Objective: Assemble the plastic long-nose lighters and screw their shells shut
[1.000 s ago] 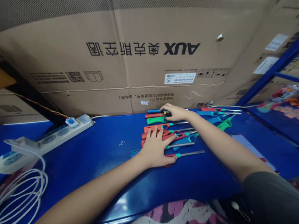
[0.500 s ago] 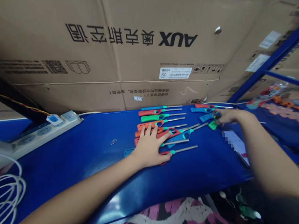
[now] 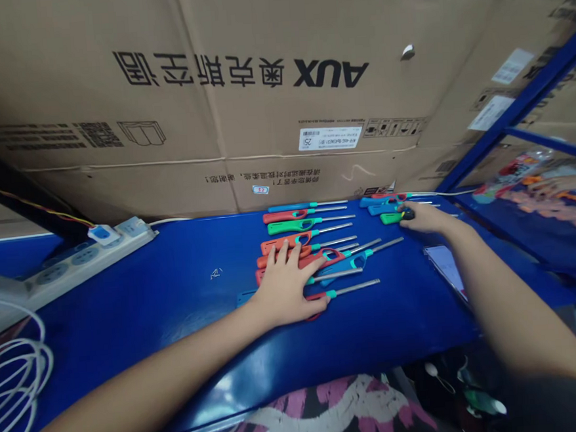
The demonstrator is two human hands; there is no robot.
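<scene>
My left hand [image 3: 287, 287] lies with spread fingers across a group of long-nosed gas lighters on the blue surface. Beyond its fingertips are a green lighter [image 3: 289, 226], an orange lighter [image 3: 283, 243] and a red lighter [image 3: 283, 216]. A blue lighter [image 3: 350, 264] sits just right of my fingers, its metal nozzle pointing right. My right hand [image 3: 429, 219] has its fingers closed around a second green lighter [image 3: 390, 219], with a dark piece at the fingertips. Just behind it, blue lighters [image 3: 379, 209] and a red one lie together near the carton.
A large cardboard carton [image 3: 242, 127] stands along the back. At left are a white power strip [image 3: 65, 268] and a coiled white cable [image 3: 17, 373]. A phone [image 3: 447, 270] lies beside my right forearm. Another person's hand [image 3: 562, 185] is at far right, by orange pieces [image 3: 554, 210].
My right hand has moved back and slightly left with the green lighter, which now lies level beside the blue ones. My left hand stays on its group. The view has shifted slightly.
</scene>
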